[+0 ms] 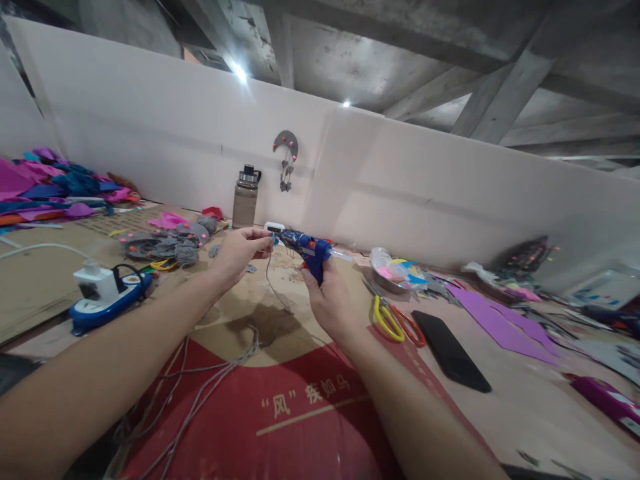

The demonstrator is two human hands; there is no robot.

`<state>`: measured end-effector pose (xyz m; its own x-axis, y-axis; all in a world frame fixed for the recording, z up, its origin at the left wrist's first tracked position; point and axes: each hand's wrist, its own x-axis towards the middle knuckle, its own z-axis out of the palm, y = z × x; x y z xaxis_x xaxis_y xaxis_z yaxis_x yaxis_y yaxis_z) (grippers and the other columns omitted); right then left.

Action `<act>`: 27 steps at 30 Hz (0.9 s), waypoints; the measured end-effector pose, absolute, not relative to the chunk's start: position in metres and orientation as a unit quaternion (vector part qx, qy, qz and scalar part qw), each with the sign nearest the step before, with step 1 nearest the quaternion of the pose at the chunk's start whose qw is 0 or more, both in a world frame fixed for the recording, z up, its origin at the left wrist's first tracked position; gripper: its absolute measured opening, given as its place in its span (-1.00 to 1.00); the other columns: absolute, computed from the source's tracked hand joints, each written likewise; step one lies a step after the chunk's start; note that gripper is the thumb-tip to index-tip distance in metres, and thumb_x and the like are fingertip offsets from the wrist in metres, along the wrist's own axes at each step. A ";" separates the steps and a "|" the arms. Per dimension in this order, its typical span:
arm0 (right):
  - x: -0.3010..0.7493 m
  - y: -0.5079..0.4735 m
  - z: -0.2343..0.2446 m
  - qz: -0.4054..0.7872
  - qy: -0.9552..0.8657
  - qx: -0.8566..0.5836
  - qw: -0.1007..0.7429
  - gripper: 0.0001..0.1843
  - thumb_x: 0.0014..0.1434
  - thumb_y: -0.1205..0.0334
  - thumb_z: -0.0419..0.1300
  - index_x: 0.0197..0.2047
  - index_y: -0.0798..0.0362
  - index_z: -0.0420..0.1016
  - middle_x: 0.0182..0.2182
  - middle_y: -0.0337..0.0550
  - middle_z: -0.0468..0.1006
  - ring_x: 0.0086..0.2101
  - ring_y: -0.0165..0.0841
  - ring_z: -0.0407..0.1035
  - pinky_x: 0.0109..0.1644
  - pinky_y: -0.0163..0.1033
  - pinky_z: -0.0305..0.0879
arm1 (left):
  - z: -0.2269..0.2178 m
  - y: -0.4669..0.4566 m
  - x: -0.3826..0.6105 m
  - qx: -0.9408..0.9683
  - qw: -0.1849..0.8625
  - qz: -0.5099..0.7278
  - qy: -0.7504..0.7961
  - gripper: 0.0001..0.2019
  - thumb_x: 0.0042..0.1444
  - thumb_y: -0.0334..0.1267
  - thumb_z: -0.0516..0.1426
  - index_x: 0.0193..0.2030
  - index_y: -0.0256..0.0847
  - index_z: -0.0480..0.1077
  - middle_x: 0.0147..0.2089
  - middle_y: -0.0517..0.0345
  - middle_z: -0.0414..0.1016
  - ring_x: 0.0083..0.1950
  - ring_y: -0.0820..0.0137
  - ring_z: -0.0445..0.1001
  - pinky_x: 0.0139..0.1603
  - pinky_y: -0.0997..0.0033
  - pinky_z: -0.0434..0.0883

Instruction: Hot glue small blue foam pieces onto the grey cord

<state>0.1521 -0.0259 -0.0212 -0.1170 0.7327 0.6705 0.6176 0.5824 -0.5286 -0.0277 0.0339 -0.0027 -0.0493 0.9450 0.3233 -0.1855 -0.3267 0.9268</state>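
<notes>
My right hand [330, 300] is closed round the handle of a blue glue gun [307, 249], whose nozzle points left. My left hand [240, 250] is pinched just in front of that nozzle, gripping a small thing I cannot make out; a thin grey cord [273, 280] hangs down from it. Both hands hover above a cardboard sheet [280, 327] covering the table, brown at the far end and red with white lettering [305, 397] close to me. More grey cords [210, 387] lie across the red part.
A power strip [105, 293] sits at the left, grey felt pieces [170, 243] and a water bottle [246, 197] behind it. Yellow and red scissors [395, 320], a black phone [450, 350], a bowl [395, 273] and purple felt [500, 320] lie right. Coloured felt [55, 187] is piled far left.
</notes>
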 end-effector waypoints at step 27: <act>0.152 -0.026 -0.023 0.066 -0.743 -0.454 0.487 -0.64 0.18 0.14 -0.03 0.02 0.07 0.23 -0.20 0.01 0.46 -0.23 -0.22 0.36 -0.16 -0.13 0.27 | 0.002 0.030 -0.028 0.500 0.450 0.646 0.359 -0.72 -0.31 -0.26 0.32 -0.41 -0.34 0.45 -0.48 0.14 0.42 -0.49 0.51 0.38 -0.45 0.47 0.35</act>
<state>0.1522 -0.0259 -0.0229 -0.1129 0.7386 0.6646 0.6101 0.5795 -0.5404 -0.0278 0.0303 0.0018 -0.0935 0.9415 0.3237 -0.2232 -0.3366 0.9148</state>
